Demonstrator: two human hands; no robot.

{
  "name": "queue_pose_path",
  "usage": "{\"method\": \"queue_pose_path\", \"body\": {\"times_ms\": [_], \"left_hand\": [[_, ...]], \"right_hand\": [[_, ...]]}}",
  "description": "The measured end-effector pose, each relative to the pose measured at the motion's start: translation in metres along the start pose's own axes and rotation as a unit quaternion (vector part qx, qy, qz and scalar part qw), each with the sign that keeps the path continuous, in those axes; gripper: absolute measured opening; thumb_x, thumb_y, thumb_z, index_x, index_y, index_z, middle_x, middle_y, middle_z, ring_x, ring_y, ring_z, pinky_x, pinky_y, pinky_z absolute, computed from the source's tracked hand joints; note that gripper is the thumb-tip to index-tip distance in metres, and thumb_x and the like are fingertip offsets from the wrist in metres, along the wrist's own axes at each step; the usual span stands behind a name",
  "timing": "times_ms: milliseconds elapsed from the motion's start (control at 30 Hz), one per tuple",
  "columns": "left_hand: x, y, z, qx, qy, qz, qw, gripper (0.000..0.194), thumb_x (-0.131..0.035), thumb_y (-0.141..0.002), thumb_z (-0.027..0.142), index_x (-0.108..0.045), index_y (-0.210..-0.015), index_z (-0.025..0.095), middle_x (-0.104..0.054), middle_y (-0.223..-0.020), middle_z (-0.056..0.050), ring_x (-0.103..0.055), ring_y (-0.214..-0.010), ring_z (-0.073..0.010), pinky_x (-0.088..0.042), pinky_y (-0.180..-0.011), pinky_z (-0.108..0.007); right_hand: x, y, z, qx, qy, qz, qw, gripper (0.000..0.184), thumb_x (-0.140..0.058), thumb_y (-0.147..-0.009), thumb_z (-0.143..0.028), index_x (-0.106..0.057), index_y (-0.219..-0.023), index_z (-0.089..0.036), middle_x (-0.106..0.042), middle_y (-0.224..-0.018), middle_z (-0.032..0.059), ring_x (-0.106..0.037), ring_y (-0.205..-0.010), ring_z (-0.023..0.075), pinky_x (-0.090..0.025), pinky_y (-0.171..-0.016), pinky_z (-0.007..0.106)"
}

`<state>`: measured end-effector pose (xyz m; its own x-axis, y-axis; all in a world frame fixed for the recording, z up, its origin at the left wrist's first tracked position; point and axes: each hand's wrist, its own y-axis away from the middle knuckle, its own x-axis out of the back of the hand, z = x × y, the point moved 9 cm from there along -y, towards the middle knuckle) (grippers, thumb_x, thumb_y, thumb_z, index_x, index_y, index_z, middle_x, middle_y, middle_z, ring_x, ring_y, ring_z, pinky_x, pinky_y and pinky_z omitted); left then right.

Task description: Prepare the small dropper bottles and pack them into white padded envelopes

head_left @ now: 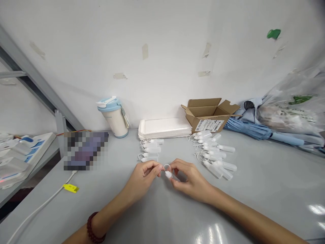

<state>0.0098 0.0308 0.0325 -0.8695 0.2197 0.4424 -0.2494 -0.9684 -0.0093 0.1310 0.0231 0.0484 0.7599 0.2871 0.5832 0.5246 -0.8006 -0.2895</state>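
A small translucent dropper bottle point(169, 175) with a white top and a thin white strap loop is held just above the table, between both hands. My right hand point(191, 179) grips its body between thumb and fingers. Closed in a pinch, my left hand point(146, 176) is at the bottle's tip, beside the strap loop; the fingertips hide what they hold. Beyond my left hand lies a row of similar bottles point(152, 149). A looser pile of the same bottles point(215, 155) is spread out to the right of my right hand.
A white stack of flat packets point(165, 128) lies by the wall, beside an open cardboard box point(207, 117). Left of them stands a tumbler point(114, 118). A blurred-out device point(85, 152) with a white cable point(43, 205) is at left. A blue folded umbrella point(250, 128) and plastic bag point(291, 108) lie right.
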Motion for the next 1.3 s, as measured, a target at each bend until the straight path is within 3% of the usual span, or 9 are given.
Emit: {"method": "queue_pose_path", "body": {"times_ms": [300, 700, 867, 1300], "left_hand": [[0.004, 0.003, 0.011, -0.042, -0.03, 0.023, 0.998, 0.028, -0.043, -0.087, 0.034, -0.055, -0.067, 0.018, -0.054, -0.066, 0.001, -0.049, -0.065, -0.0133, -0.038, -0.058, -0.023], [0.004, 0.002, 0.006, -0.027, -0.026, 0.027, 0.999, 0.028, -0.045, -0.086, 0.033, -0.058, -0.067, 0.018, -0.053, -0.064, 0.002, -0.048, -0.065, -0.0132, -0.036, -0.061, -0.024], [-0.006, 0.001, -0.001, 0.012, 0.026, -0.017, 0.999, 0.027, -0.048, -0.084, 0.036, -0.061, -0.068, 0.018, -0.051, -0.061, 0.002, -0.046, -0.062, -0.0128, -0.036, -0.058, -0.024], [-0.012, 0.001, -0.017, 0.107, 0.234, -0.032, 0.966, 0.032, -0.057, -0.081, 0.04, -0.059, -0.062, 0.014, -0.052, -0.064, 0.001, -0.04, -0.06, -0.0105, -0.033, -0.059, -0.024]], "right_hand": [[0.0, 0.0, 0.0, 0.001, 0.005, 0.008, 1.0, 0.013, -0.054, -0.074, -0.015, -0.058, -0.086, -0.02, -0.055, -0.077, 0.0014, -0.053, -0.069, 0.0133, -0.045, -0.063, 0.025], [-0.002, 0.004, -0.003, 0.02, 0.038, 0.032, 0.999, 0.011, -0.054, -0.074, -0.015, -0.053, -0.083, -0.02, -0.052, -0.075, 0.0006, -0.05, -0.065, 0.0126, -0.043, -0.061, 0.025], [-0.006, 0.004, -0.006, 0.036, 0.035, 0.028, 0.998, 0.011, -0.053, -0.073, -0.013, -0.053, -0.082, -0.02, -0.054, -0.076, 0.0011, -0.05, -0.065, 0.0126, -0.042, -0.061, 0.025], [-0.006, 0.005, -0.005, 0.043, 0.038, 0.042, 0.997, 0.012, -0.052, -0.074, -0.013, -0.051, -0.084, -0.019, -0.053, -0.077, 0.0018, -0.049, -0.064, 0.0119, -0.043, -0.06, 0.024]]}}
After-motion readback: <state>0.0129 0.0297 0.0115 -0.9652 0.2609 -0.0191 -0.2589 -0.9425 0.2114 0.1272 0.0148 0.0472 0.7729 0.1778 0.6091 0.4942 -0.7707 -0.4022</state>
